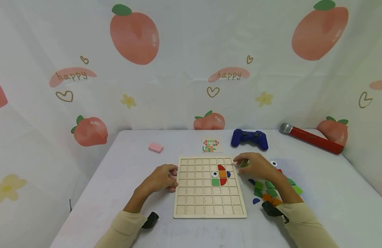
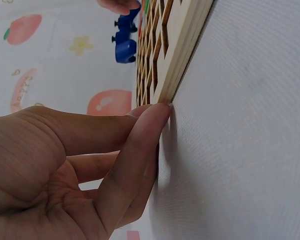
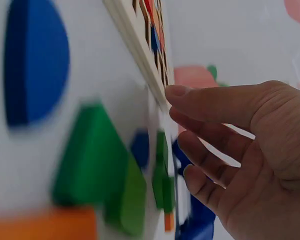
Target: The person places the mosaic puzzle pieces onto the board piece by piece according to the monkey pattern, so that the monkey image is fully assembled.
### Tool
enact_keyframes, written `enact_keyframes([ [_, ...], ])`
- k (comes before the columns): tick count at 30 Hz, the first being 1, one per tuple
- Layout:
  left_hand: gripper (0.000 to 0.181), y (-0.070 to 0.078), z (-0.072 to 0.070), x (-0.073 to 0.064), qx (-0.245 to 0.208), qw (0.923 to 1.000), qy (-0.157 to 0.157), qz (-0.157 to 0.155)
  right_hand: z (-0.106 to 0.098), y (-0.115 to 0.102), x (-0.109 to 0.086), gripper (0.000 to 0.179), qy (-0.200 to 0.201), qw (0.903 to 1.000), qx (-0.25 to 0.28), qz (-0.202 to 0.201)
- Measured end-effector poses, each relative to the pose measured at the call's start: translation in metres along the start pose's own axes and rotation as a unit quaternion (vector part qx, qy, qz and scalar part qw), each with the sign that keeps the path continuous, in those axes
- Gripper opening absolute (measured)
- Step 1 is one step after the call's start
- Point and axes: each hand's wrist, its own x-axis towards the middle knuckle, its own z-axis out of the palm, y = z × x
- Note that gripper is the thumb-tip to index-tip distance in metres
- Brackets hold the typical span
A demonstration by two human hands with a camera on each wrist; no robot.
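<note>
A pale wooden grid board (image 1: 191,199) lies flat on the table. In its upper right cells sit an orange square (image 1: 223,174), red rounded pieces (image 1: 223,181), a blue half-round (image 1: 228,174), a green square (image 1: 215,182) and a white eye piece (image 1: 214,174). My left hand (image 1: 162,178) is at the board's left side, thumb and fingertips right at the edge in the left wrist view. My right hand (image 1: 255,166) is at the upper right corner, with its thumb tip (image 3: 177,93) at the rim and the other fingers loosely bent.
Loose green (image 1: 271,192), orange and blue pieces lie right of the board, partly under my right forearm. Behind the board are a pattern card (image 1: 212,145), a blue game controller (image 1: 249,138) and a red microphone (image 1: 315,138). A pink block (image 1: 155,147) lies at the back left.
</note>
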Motion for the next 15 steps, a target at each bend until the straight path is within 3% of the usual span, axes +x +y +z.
enact_keyframes([
  [6, 0.064, -0.002, 0.0, 0.0, -0.009, 1.0, -0.003, -0.001, -0.018, 0.019, -0.008, 0.043, -0.004, 1.0, -0.003, 0.001],
  [15, 0.065, -0.003, 0.0, 0.001, -0.022, 0.9997, -0.006, -0.002, -0.033, 0.039, -0.016, 0.044, -0.021, 0.9992, 0.011, 0.033],
])
